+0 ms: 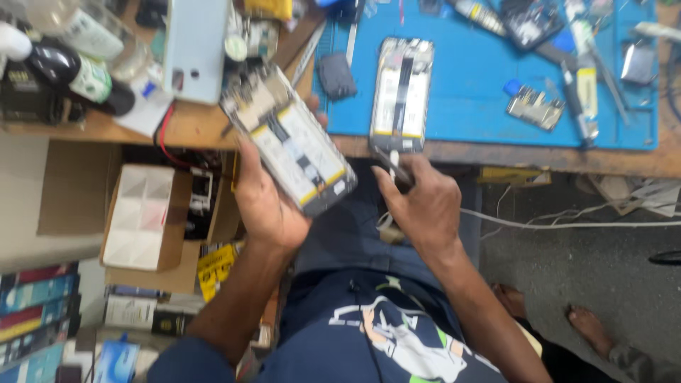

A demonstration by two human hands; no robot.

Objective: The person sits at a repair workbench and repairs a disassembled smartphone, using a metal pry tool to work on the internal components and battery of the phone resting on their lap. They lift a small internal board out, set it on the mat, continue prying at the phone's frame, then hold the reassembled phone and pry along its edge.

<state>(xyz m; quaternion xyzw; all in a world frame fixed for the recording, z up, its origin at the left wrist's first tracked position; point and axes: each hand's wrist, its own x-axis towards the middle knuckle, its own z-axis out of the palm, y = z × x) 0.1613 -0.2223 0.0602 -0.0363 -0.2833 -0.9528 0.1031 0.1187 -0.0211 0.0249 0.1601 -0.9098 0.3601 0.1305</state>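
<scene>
Left hand (266, 202) is gripping an opened phone (291, 142) w/ its back off, tilted above the desk (496, 152) edge, while right hand (422, 202) is pinching a thin tool (389, 162) beside a second opened phone (402, 93) on the blue mat (482, 85).

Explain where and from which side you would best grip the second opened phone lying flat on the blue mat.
Probably by its two long edges near the middle, coming from above. The opened phone with its back cover off lies flat on the blue work mat, its exposed insides facing up, so the slim side rails look like the safest hold.
</scene>
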